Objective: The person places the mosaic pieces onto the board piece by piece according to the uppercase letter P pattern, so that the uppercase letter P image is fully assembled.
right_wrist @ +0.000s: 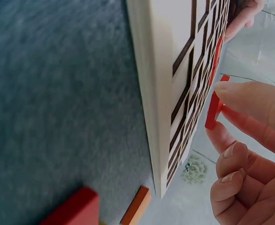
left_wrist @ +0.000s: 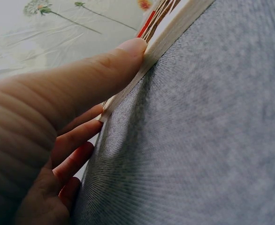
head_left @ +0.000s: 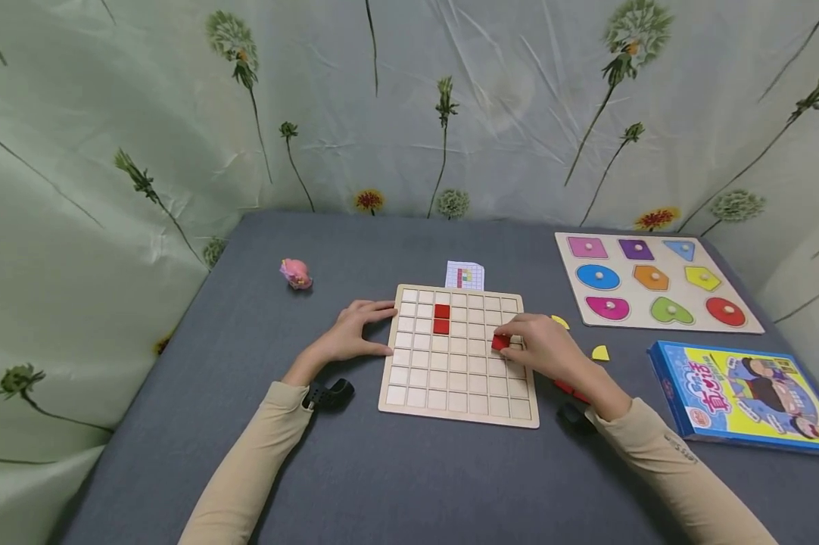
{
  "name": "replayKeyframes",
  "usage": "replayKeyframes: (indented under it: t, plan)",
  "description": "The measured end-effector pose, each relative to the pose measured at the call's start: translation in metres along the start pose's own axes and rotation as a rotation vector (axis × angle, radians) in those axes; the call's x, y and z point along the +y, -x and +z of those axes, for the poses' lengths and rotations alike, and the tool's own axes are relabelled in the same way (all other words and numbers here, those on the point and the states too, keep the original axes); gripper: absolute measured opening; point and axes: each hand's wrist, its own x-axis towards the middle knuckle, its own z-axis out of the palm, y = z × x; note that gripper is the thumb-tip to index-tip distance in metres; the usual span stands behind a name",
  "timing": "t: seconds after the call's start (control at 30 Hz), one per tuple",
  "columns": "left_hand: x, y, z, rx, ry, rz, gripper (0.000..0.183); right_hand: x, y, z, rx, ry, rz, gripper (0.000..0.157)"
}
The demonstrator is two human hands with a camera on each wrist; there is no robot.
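Note:
A wooden grid board (head_left: 457,418) lies on the cloth-covered table. Two red square tiles (head_left: 441,319) sit one above the other in its upper cells. My left hand (head_left: 351,333) rests at the board's left side, thumb and fingers extended and spread along the edge; in the left wrist view the thumb (left_wrist: 100,70) touches the rim. Over the right part of the grid, my right hand (head_left: 546,348) pinches another red square tile (right_wrist: 214,110) between thumb and fingertips. That tile is tilted above the cells in the right wrist view. A small patterned card (head_left: 465,275) lies behind the board.
Yellow pieces (head_left: 600,353) and red pieces (head_left: 571,390) lie right of the board, the red ones partly under my right forearm. Farther right are a shape puzzle board (head_left: 661,322) and a blue-yellow box (head_left: 757,393). A pink figurine (head_left: 297,274) stands at the back left.

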Motion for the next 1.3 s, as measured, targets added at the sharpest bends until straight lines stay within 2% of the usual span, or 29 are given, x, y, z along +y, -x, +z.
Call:
replayKeyframes:
  t: [0.2, 0.43, 0.6, 0.77, 0.93, 1.3]
  plan:
    - [0.000, 0.000, 0.000, -0.004, 0.004, -0.001, 0.072, -0.004, -0.007, 0.002, -0.013, -0.003, -0.007, 0.025]
    - [-0.001, 0.001, 0.000, -0.007, 0.010, -0.007, 0.073, -0.014, -0.016, 0.004, -0.065, -0.013, -0.006, 0.027]
    - [-0.002, 0.000, 0.000, -0.001, -0.004, 0.010, 0.072, -0.019, -0.021, 0.005, -0.059, 0.000, -0.023, 0.024]
    - [-0.002, 0.000, 0.000, -0.010, 0.005, -0.006, 0.073, -0.023, -0.024, 0.007, -0.058, -0.001, -0.038, 0.022]
    - [-0.001, -0.001, 0.001, -0.001, -0.005, 0.016, 0.072, -0.025, -0.026, 0.008, -0.050, 0.002, -0.051, 0.021]
    - [-0.004, -0.001, 0.002, -0.007, 0.000, -0.003, 0.072, -0.033, -0.035, 0.013, -0.059, -0.023, -0.081, 0.018]
